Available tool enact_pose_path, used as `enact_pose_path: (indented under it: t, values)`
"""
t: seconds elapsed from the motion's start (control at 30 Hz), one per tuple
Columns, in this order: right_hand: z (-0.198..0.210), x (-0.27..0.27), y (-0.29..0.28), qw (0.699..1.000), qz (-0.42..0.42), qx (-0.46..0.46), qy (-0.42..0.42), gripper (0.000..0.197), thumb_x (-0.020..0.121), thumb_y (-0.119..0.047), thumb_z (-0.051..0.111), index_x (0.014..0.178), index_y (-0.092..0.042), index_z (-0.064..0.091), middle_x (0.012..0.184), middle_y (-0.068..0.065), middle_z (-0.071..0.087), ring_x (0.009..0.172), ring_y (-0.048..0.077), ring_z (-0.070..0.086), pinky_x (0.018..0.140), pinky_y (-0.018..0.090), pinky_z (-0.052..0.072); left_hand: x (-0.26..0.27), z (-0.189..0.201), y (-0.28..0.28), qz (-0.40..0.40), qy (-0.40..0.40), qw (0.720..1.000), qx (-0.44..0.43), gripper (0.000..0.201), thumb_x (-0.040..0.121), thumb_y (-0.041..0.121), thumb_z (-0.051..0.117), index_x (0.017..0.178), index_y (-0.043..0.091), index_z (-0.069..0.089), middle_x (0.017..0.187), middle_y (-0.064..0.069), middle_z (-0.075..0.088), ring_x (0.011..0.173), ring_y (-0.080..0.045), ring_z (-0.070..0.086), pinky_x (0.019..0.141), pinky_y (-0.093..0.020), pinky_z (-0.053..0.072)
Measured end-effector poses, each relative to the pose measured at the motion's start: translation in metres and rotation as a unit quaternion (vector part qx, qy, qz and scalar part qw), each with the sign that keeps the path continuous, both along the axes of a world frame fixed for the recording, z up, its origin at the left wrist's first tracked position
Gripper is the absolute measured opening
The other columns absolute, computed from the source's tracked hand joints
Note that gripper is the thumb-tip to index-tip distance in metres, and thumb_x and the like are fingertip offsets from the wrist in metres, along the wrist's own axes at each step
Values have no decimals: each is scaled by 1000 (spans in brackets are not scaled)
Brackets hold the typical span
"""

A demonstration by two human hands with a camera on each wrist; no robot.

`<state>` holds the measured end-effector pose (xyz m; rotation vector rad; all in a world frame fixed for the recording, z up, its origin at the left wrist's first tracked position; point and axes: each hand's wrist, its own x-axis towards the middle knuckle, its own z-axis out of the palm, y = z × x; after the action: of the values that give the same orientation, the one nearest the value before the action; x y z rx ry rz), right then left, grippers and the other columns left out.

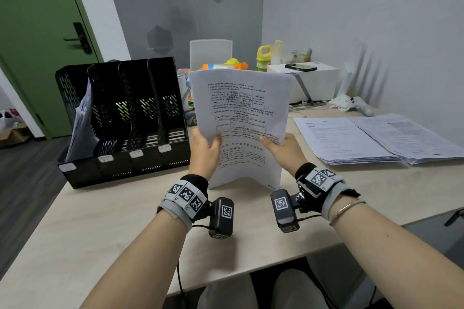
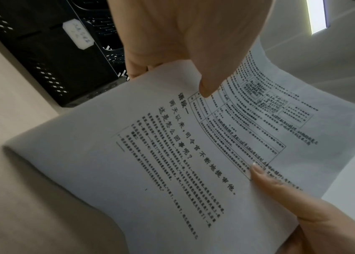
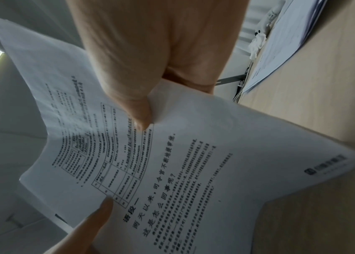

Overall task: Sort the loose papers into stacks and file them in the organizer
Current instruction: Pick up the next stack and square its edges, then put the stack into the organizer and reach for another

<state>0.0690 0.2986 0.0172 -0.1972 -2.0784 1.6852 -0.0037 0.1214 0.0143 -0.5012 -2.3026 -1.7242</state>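
While the person sits at the desk (image 1: 100, 221), both hands hold one bundle of printed papers (image 1: 241, 118) upright in front of them, its lower edge resting on the desktop and bowed into an arch. The left hand (image 1: 204, 152) pinches the bundle at its left edge, thumb on the printed face and fingers curled behind; the right hand (image 1: 283, 149) grips the right edge in the same way. The sheets rise between the two hands and well above them.

To the left stands the black organizer (image 1: 120, 118), close beside the left hand; its leftmost slot already holds papers (image 1: 81, 123), the other slots show only dark mesh. On the right of the desk lie two flat stacks of papers (image 1: 376, 138), apart from the right hand.

The head view alone shows the organizer's slots and the stacks together. The left wrist view shows the left thumb (image 2: 211, 82) pressed near a printed table and a white label (image 2: 78, 36) on the organizer's front. The right wrist view shows the right thumb (image 3: 138, 106) pinching the margin and a small logo (image 3: 326, 165) at the page's bottom corner.
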Motion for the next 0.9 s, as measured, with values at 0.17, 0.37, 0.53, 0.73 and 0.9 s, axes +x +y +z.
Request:
enact_pose_path:
  t: [0.17,0.37,0.53,0.73,0.9]
  values:
    - [0,-2,12,999,-39,-10,9,23,90,-17,61,105,0,66,94,9,65,75,5,60,56,7,47,3,7,-17,-60,22,997,-42,18,90,20,60,107,13,62,100,1,67,94,-15,62,77,-33,52]
    - [6,1,17,999,-30,-3,11,26,90,-17,61,107,2,63,96,11,64,76,10,61,56,9,50,20,31,-27,-228,-61,964,-124,18,93,26,57,111,27,56,96,8,66,88,-14,66,60,-28,56]
    - [19,2,20,1000,-8,3,-13,26,91,-21,59,108,-2,63,99,11,66,83,19,63,68,22,51,34,49,-31,-284,-101,942,-150,30,90,41,56,117,28,53,104,4,67,92,-14,65,48,-27,52]
    - [40,-6,10,998,19,55,-9,22,89,-22,62,104,-5,65,103,16,67,94,30,64,87,44,52,37,59,-41,-253,-61,931,-256,20,98,31,42,101,18,56,88,-3,69,51,-11,61,38,-20,37]
    - [50,-25,-13,996,21,87,19,18,89,-10,61,103,1,63,97,12,64,89,22,59,82,36,49,42,63,-59,-220,-73,939,-255,35,103,25,27,91,6,54,46,3,61,32,-5,48,35,-17,29]
